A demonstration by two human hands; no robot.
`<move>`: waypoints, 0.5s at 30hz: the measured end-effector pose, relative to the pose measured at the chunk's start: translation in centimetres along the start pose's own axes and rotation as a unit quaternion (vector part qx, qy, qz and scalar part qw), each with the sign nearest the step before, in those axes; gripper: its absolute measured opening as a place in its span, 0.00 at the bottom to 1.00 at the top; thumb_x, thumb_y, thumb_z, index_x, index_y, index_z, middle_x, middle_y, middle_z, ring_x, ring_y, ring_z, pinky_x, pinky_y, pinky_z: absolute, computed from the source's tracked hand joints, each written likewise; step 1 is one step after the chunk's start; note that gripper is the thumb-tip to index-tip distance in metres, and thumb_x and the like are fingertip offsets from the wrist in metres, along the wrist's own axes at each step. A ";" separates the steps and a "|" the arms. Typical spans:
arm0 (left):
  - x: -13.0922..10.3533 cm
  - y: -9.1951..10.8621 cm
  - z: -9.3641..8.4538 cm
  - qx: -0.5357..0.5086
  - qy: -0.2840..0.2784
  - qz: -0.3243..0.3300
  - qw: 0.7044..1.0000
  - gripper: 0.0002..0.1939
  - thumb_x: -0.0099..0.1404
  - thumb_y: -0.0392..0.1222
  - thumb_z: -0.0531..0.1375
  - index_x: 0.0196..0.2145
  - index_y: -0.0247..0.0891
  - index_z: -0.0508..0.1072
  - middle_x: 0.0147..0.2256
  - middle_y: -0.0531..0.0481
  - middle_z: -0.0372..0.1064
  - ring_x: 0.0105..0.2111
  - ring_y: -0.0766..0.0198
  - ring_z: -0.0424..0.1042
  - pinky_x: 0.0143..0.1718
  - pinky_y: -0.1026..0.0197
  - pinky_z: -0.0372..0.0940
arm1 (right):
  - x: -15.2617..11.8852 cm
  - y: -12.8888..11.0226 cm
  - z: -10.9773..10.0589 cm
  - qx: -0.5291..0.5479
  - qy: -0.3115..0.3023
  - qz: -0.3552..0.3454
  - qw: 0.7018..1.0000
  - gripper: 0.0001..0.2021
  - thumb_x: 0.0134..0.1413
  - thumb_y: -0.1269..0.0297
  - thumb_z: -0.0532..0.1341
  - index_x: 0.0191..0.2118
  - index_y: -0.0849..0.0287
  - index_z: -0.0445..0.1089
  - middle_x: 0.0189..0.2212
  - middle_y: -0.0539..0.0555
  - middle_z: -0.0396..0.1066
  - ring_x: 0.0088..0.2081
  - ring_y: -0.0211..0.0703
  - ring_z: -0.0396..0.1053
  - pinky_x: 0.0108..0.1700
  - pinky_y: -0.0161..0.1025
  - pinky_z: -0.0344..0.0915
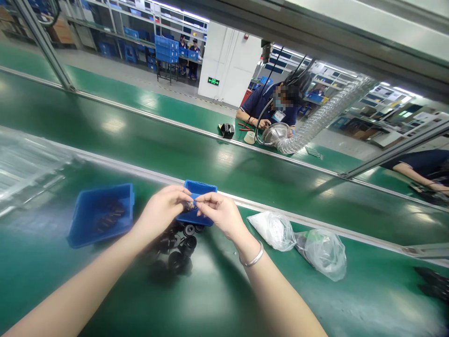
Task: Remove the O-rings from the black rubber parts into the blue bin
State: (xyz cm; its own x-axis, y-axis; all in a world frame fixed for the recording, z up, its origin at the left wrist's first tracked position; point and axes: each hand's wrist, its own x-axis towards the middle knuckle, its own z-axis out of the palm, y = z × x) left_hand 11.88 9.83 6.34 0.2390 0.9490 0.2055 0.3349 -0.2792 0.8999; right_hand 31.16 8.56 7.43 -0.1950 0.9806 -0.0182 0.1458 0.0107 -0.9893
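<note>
My left hand (163, 209) is closed round a small black ribbed round part (188, 206). Close beside it, the thumb and fingertips of my right hand (221, 213) are pinched together at the end of that part; whatever they hold is too small to name. Both hands are over a small blue bin (199, 187), which they partly cover. Below them on the green bench lies a loose group of black round parts (189, 242), some with ring-shaped faces. To the left stands a larger blue bin (101, 217) with several dark parts inside, blurred.
Two clear plastic bags, one with white contents (273, 229) and one with darker contents (322, 250), lie right of my hands. Dark objects (433, 283) sit at the far right. Beyond a metal rail, a co-worker (273, 110) works near a flexible duct (326, 114).
</note>
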 end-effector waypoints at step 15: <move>-0.4 0.6 0.2 -0.142 -0.016 -0.080 0.987 0.08 0.58 0.39 0.61 0.36 0.39 0.77 0.34 0.51 0.78 0.36 0.59 0.77 0.41 0.60 0.70 | -0.7 -0.1 0.4 0.186 -0.053 0.086 0.977 0.16 0.43 0.56 0.73 0.34 0.62 0.76 0.25 0.50 0.73 0.24 0.32 0.66 0.29 0.31 0.62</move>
State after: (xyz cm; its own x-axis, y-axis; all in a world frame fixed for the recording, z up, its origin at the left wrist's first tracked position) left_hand 12.16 9.28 6.77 0.2338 0.9713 0.0435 0.1033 -0.0693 0.9922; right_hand 30.84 7.83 7.48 -0.3018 0.9353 -0.1846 -0.1739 -0.2443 -0.9540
